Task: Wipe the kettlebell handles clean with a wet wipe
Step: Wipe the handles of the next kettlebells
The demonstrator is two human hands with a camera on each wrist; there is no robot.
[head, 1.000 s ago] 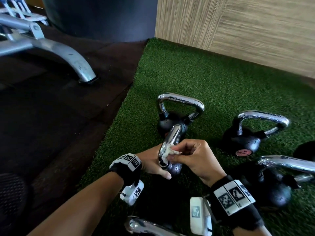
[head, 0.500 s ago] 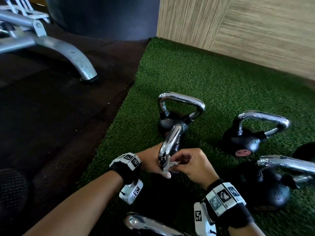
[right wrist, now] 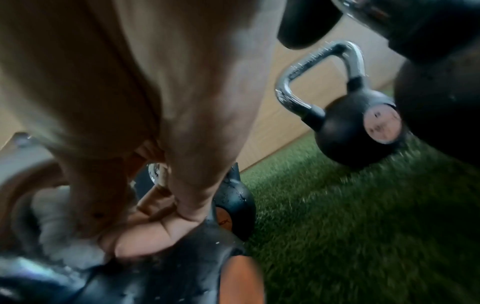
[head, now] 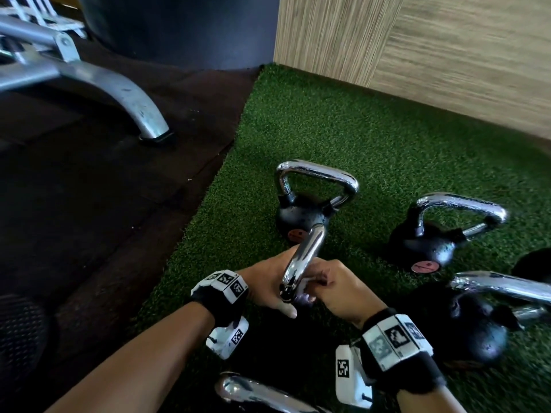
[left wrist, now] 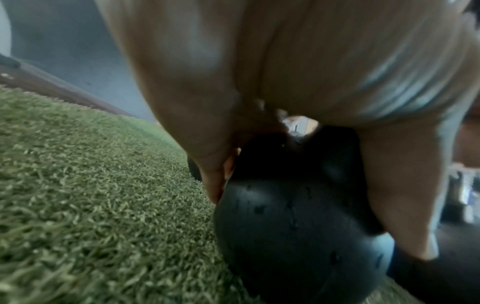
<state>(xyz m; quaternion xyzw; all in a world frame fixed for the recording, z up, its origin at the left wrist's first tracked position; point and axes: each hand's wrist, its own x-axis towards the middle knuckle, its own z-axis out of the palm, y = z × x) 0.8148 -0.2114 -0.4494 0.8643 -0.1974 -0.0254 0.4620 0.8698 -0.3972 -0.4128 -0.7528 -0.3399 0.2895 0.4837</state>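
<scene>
Green turf flooring (head: 343,120) by a wood-panelled wall (head: 447,55), several kettlebells set out on it.

Nearest kettlebell (left wrist: 298,236) stood on the turf right in front, chrome handle (head: 304,257) rising between both hands. Wet wipe (right wrist: 64,232) bunched white against the low end of that handle, pinched there by the right hand (head: 337,290), fingers curled round wipe and bar together. Left hand (head: 268,281) braced on the other side, thumb laid out straight along the black body, fingertips down on the ball; whether closed round the handle, could not tell. Droplets visible on the black shell.

Judged heavy and rigid, unlikely to shift under rubbing, though worth steadying at the ball as done here. Chrome smooth and probably slick once wet, so best taken by wrapping the wipe fully round the bar and sliding along its curve. Wipe itself soft, limp, apt to bunch up.

Two more kettlebells stood beyond, one just behind (head: 301,216), one off to the right (head: 423,245), handles not yet touched. Another lay at the far right (head: 477,332), and a further chrome handle (head: 253,394) showed at the bottom edge. Grey bench leg (head: 131,105) well apart on the dark floor (head: 89,204).
</scene>
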